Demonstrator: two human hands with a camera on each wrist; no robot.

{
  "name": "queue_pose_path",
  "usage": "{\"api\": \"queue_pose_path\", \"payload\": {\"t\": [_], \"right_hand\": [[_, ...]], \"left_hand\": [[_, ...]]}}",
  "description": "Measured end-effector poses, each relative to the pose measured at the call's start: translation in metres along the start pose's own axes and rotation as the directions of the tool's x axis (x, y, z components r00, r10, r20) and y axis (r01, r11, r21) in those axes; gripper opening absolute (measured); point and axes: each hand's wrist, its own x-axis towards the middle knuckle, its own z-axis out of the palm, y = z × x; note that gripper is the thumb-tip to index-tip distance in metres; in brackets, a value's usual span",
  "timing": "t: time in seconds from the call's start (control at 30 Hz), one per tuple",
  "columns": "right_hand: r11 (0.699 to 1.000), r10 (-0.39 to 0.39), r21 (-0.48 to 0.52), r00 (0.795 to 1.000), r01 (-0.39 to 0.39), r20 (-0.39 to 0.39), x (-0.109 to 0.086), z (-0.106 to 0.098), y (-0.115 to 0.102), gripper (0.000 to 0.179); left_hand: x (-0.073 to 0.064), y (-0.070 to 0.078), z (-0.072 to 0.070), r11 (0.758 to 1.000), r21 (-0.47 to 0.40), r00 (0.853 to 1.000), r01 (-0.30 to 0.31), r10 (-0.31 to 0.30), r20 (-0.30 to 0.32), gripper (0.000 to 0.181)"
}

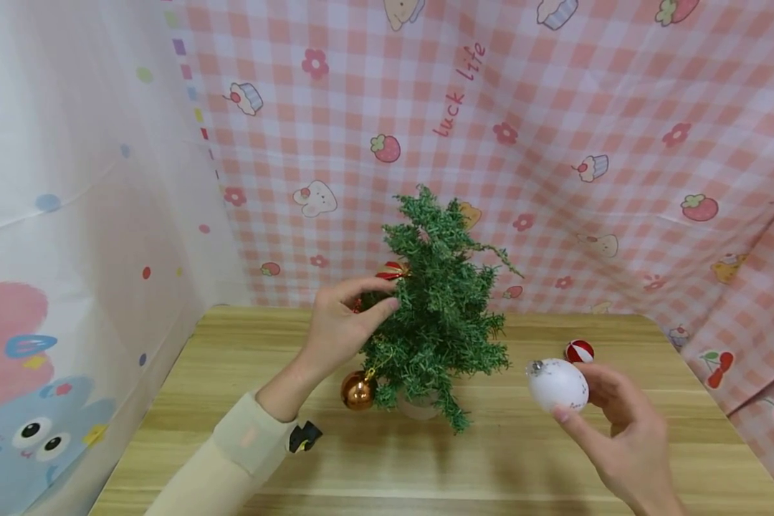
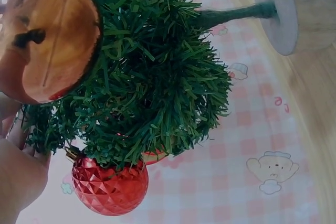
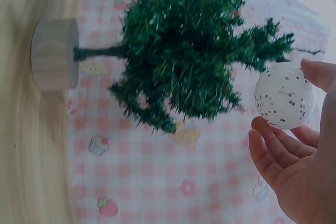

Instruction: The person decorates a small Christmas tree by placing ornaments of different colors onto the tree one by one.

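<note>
A small green artificial Christmas tree [image 1: 435,308] stands upright on a round wooden base [image 3: 54,55]. My left hand [image 1: 345,319] is at the tree's left side, its thumb and index finger pinching a branch. Right of the tree, my right hand [image 1: 626,437] holds a white ball ornament [image 1: 557,385] with silvery specks between thumb and fingers, its silver cap facing the tree. A shiny copper ball ornament [image 1: 358,390] hangs low on the left side. A faceted red ball ornament [image 2: 110,184] hangs on that side too, near a red-and-gold ornament [image 1: 393,270].
A red-and-white ball [image 1: 579,351] lies on the wooden table [image 1: 509,473] behind my right hand. A small black object [image 1: 304,436] shows beside my left cuff. Pink checked cloth [image 1: 335,129] hangs behind the table, and a white printed curtain [image 1: 84,215] hangs at left.
</note>
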Motion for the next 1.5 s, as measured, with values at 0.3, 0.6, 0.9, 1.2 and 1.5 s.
{"api": "queue_pose_path", "payload": {"t": [0.3, 0.6, 0.9, 1.2, 1.5], "right_hand": [[0.998, 0.017, 0.060, 1.000, -0.017, 0.009, -0.002, 0.017, -0.014, 0.055], [0.972, -0.054, 0.228, 0.998, 0.051, 0.010, -0.003, 0.033, -0.020, 0.052], [0.984, 0.008, 0.179, 0.999, -0.016, 0.044, -0.005, 0.046, -0.035, 0.057], [0.974, -0.056, 0.224, 0.997, 0.043, 0.053, -0.006, 0.057, -0.034, 0.057], [0.977, -0.106, 0.191, 0.992, 0.091, 0.073, -0.006, 0.065, -0.033, 0.058]], "left_hand": [[-0.006, 0.001, 0.003, 0.982, 0.136, 0.985, -0.132, 0.145, -0.092, 0.023], [-0.024, 0.023, 0.010, 0.899, 0.310, 0.912, -0.311, 0.374, -0.170, 0.012], [-0.046, 0.045, 0.029, 0.876, 0.263, 0.890, -0.404, 0.443, -0.110, 0.019], [-0.054, 0.051, 0.042, 0.843, 0.253, 0.862, -0.475, 0.504, -0.059, 0.014], [-0.060, 0.052, 0.051, 0.839, 0.235, 0.860, -0.491, 0.509, -0.020, 0.011]]}}
